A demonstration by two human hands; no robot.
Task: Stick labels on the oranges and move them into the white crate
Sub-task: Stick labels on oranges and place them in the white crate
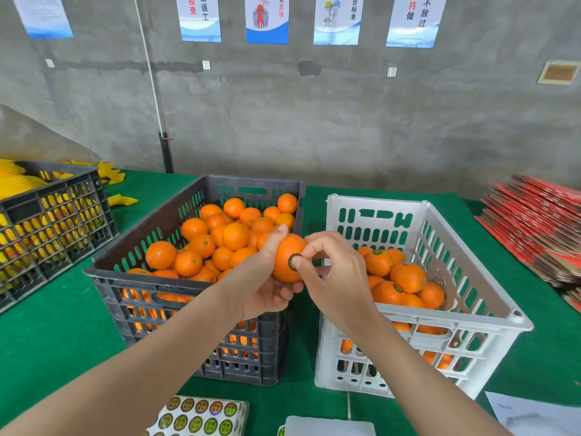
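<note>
Orange, dimpled rind marks the orange [284, 269], which is held up between the two crates, just off the black crate's right wall. A round dark-green label [292, 262] sits on its near face. The left hand [261, 284] cups the fruit from below and behind, fingers curled round it and thumb over the top. The right hand [333, 278] has its thumb and bent forefinger drawn together on the label, the thumb tip pressing it down.

The fruit is probably firm, fairly light and a little waxy. A full-palm wrap round its middle should hold better than a fingertip pinch, and hard squeezing could bruise it. The label is thin and limp, so it is best taken by its edge.

To the left, the black crate [201, 191] is heaped with unlabelled oranges [188, 262]. To the right, the white crate [440, 316] holds labelled oranges [407, 276]. A sheet of labels [201, 415] lies on the green table cover [56, 325] nearest the person.
</note>
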